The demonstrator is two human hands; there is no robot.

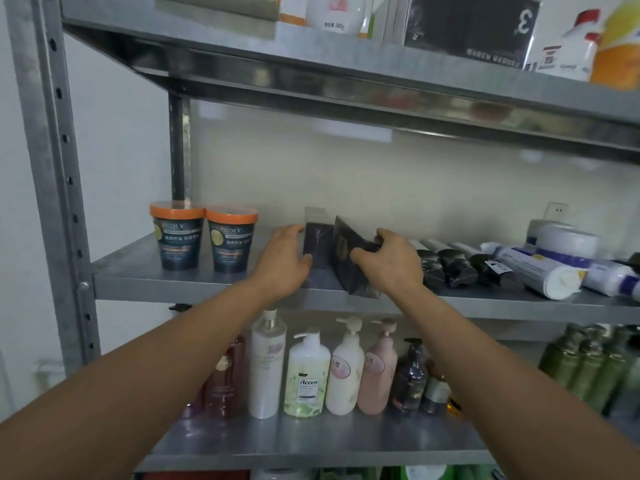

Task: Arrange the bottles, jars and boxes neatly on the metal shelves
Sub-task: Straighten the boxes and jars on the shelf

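Middle shelf [207, 285] of a metal rack, viewed from the head camera. The left hand [282, 259] is holding the upright dark box [320, 237], which is standing near the middle of this shelf toward its far side. The fingers are curling against the box's upper left edge and the thumb is pressing on its front face. The right hand [393, 263] is gripping the tilted dark box [349, 277], with the fingers hooking over the box's far side and the thumb lying across its near face. This box is sitting just right of the upright one, its upper end leaning left toward it and its lower end reaching the near edge of the shelf. Two orange-lidded jars [178, 237] are standing side by side at the left end of the shelf, well apart from the hands. Dark tubes [453, 268] and white tubes [540, 270] are lying on their sides to the right. On the lower shelf [311, 445], pump bottles [346, 368] are standing in a row, with green bottles [588, 365] at the far right. On the top shelf [311, 53], a black box [471, 26] is standing among other packages.
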